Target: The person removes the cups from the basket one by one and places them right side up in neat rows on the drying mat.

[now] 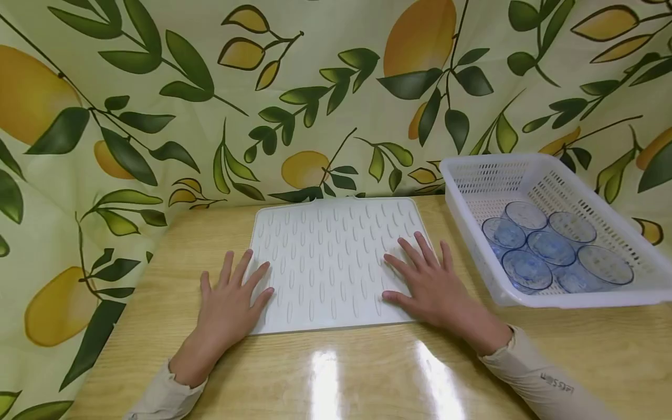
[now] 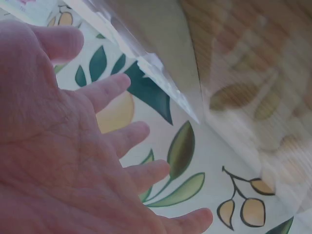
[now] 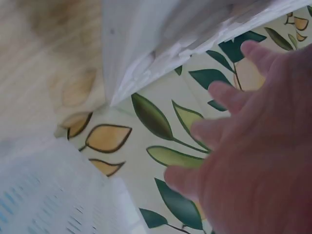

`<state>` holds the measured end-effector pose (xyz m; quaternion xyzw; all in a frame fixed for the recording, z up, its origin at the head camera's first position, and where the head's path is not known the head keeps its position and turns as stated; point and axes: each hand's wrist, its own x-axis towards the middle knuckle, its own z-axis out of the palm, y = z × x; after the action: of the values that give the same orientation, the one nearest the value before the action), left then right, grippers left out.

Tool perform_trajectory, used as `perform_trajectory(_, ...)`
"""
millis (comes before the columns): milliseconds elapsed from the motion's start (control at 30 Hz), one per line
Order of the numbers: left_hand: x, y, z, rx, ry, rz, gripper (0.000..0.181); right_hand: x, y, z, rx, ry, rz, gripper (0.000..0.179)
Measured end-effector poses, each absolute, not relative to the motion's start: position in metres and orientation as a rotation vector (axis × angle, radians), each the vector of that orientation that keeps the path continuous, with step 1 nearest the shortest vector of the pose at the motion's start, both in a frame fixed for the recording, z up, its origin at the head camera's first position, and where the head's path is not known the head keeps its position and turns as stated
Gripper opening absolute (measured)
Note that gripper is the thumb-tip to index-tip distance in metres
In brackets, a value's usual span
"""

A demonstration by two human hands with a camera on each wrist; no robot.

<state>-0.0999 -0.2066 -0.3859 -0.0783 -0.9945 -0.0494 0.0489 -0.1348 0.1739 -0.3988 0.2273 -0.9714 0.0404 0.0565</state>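
Note:
A white ridged mat (image 1: 336,262), probably a drying mat, lies flat on the wooden table in the head view. My left hand (image 1: 231,306) spreads its fingers at the mat's left edge, thumb and fingertips over the border. On the opposite side, my right hand (image 1: 433,289) is spread palm down across the right edge. Neither hand holds anything. The left wrist view shows the left palm (image 2: 73,146) with straight, separated fingers. In the right wrist view, the right hand (image 3: 258,141) reaches along the mat's side (image 3: 141,44) with extended fingers.
To the right stands a white perforated plastic basket (image 1: 475,256) holding several bluish clear glasses (image 1: 551,248). The wood-grain table (image 1: 252,373) reflects light at its front. A cloth printed with fruit and leaves (image 1: 325,105) hangs behind and along the left.

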Motion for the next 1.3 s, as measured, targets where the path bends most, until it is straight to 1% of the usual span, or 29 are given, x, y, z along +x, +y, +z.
perform_trajectory(133,-0.099,-0.208,-0.384,-0.267,-3.023,-0.148,0.053,-0.139,0.181,-0.391,0.682,-2.878,0.022,0.075)
perform_trajectory(267,-0.095,-0.209,-0.384,-0.301,-3.028,-0.139,0.053,-0.137,0.192,-0.385,0.680,-2.789,-0.031,0.073)
perform_trajectory(400,-0.094,-0.208,-0.385,-0.343,-3.027,-0.139,0.053,-0.129,0.200,-0.376,0.732,-2.707,0.028,0.072)
perform_trajectory(500,-0.093,-0.206,-0.387,-0.372,-3.039,-0.135,0.053,-0.121,0.205,-0.361,0.746,-2.695,0.094,0.068)
perform_trajectory(667,-0.093,-0.205,-0.388,-0.409,-3.079,-0.101,0.055,-0.111,0.216,-0.332,0.697,-2.705,0.243,0.067)
perform_trajectory(867,-0.092,-0.208,-0.388,-0.449,-3.112,-0.094,0.058,-0.117,0.241,-0.311,0.587,-2.687,0.349,0.064)
perform_trajectory(1033,-0.093,-0.213,-0.387,-0.500,-3.167,-0.140,0.062,-0.122,0.271,-0.307,0.497,-2.738,0.339,0.064)
perform_trajectory(1300,-0.094,-0.219,-0.382,-0.577,-3.252,-0.242,0.067,-0.118,0.312,-0.316,0.410,-2.875,0.287,0.063)
